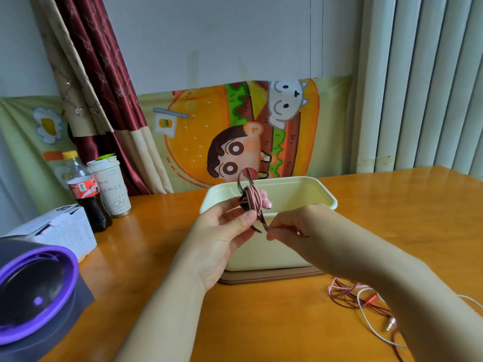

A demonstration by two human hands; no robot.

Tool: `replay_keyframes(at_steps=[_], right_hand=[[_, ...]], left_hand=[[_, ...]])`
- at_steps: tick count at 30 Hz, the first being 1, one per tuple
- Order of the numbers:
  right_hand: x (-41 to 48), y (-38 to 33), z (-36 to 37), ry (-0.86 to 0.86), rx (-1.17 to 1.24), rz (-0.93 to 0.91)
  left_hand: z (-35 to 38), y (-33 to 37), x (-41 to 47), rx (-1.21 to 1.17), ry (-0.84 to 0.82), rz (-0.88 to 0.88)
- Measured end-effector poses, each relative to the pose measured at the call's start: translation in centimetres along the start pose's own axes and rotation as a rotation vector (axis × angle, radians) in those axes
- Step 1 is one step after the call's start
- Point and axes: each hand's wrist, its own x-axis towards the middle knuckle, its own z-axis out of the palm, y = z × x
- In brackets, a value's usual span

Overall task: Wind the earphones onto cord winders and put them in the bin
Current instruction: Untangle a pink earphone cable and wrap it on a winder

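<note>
Views: one, worn on the person's head.
Position: above the near edge of the worktop point(261, 322).
Direction: it faced forward and down, across the worktop toward the far wall point(209, 35).
Nearness: close; both forearms entered from the near edge, and the left hand point(222, 231) and right hand point(290, 226) met mid-frame.
Centre: the earphones point(253, 202) on their cord winder point(244, 178) sat mid-frame, over the near side of the bin point(274, 246).
Spread: wide; it took in the curtain point(104, 87) at far left and the white vertical slats point(431, 74) at far right.
</note>
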Motion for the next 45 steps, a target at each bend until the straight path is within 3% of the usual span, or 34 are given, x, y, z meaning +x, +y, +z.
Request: replay_keyframes(at_steps=[15, 20, 27, 32, 40, 42, 45], right_hand=[[-0.5, 0.0, -0.6, -0.046, -0.063, -0.008], [-0.5, 0.3, -1.8, 0.126, 0.001, -0.027], [0.0, 2.0, -2.5, 0.459, 0.197, 0.017], [0.6, 2.8, -1.8, 0.482, 0.4, 0.065], [1.4, 2.4, 2.2, 0.17, 1.013, 0.192], [1.8, 2.0, 2.8, 0.205, 1.021, 0.201], [1.8, 1.7, 3.0, 0.279, 0.831, 0.188]], left_hand=[[1.0, -1.3, 0.0, 0.048, -0.055, -0.104], [0.6, -1.5, 0.0, 0.176, -0.048, -0.114], [0.2, -1.2, -0.3, 0.292, -0.281, -0.173], [-0.1, -1.2, -0.3, 0.331, -0.339, -0.121], [1.1, -0.3, -0.8, 0.048, -0.321, -0.07], [1.6, -0.4, -0.7, -0.09, -0.28, -0.072], [1.8, -0.5, -0.5, -0.203, -0.209, -0.066]])
